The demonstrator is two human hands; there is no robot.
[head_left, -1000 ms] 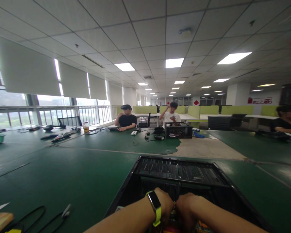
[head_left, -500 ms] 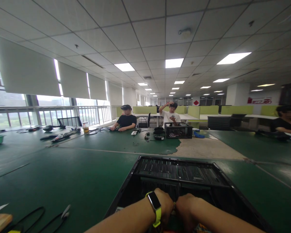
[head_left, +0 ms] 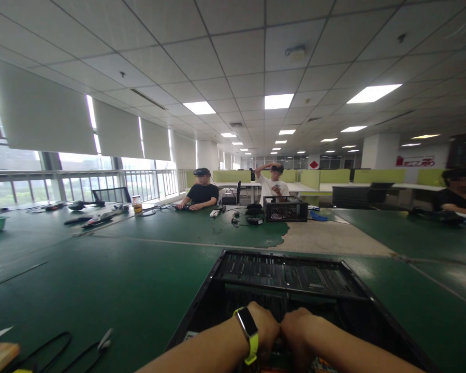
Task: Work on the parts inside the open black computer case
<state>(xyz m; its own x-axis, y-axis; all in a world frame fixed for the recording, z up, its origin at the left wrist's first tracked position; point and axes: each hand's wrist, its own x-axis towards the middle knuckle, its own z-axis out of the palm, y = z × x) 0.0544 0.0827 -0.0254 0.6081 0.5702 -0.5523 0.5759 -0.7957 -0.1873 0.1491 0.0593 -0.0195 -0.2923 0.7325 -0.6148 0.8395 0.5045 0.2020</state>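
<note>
Open computer case on green worktop, near edge. Left hand and right hand side by side inside; grip hidden, cannot tell. Case looks heavy, stiff, sharp-edged; best held by frame rails.

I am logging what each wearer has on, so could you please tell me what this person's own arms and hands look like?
Both forearms are bare, with no sleeves in view and no gloves. The left hand has a smartwatch at its wrist, with a dark rectangular face on a bright yellow-green strap. The right hand shows no watch or band; any rings are too hidden to tell.
</note>
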